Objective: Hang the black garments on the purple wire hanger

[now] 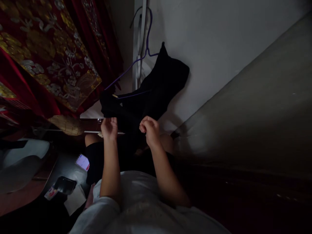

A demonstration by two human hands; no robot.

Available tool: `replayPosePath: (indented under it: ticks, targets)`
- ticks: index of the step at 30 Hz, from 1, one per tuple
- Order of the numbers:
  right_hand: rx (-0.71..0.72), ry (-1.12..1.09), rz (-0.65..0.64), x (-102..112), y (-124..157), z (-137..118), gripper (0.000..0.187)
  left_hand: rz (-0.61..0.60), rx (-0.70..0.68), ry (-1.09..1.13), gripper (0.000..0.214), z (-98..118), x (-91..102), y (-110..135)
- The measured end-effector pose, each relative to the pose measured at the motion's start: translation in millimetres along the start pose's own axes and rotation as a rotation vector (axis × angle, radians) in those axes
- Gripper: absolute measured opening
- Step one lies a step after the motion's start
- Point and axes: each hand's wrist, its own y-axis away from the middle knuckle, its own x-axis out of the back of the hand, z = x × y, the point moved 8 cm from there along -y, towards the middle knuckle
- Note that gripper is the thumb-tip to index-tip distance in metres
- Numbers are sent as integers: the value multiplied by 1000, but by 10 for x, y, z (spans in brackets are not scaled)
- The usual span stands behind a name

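A black garment (158, 84) hangs in front of me, slung over a purple wire hanger (124, 72) whose hook goes over a pale upright bar. Part of the hanger's lower bar shows across the dark cloth. At the garment's lower left edge, my left hand (109, 128) has its fingers curled against the fabric. My right hand (149, 129) is closed in a pinch on the cloth further right, with the thumb side toward me. Darkness hides the fold between the fingers and where the garment's lower part ends.
Red curtain-like cloth (60, 55) with gold and silver flower patterns hangs at the left. A white wall (219, 39) rises behind the garment, with a grey panel (258, 107) at the right. Lower left are a lit phone-like screen (83, 162) and a dark case (65, 185).
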Motion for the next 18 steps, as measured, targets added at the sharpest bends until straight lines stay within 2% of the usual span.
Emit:
replayPosePath:
  ticks: [2, 4, 9, 12, 15, 16, 18]
  targets:
    - [-38, -54, 19, 6, 14, 20, 19, 0, 12, 21, 18, -127, 89, 155]
    - [-58, -87, 52, 54, 8, 5, 21, -61, 47, -79, 7, -173, 97, 237]
    - [-40, -103, 98, 182, -17, -109, 23, -339, 25, -714, 24, -80, 20, 357]
    - [-31, -24, 92, 194, 9, -130, 20, -487, -14, -978, 22, -137, -29, 445]
    - [-35, 145, 52, 202, 40, -95, 17, -557, -71, -1036, 21, -185, -136, 533]
    - [-51, 195, 12, 202, 45, -62, 16, -547, -115, -1005, 22, -153, -184, 556]
    - [-142, 308, -147, 179, 62, 70, 17, -507, -205, -917, 20, -44, -274, 608]
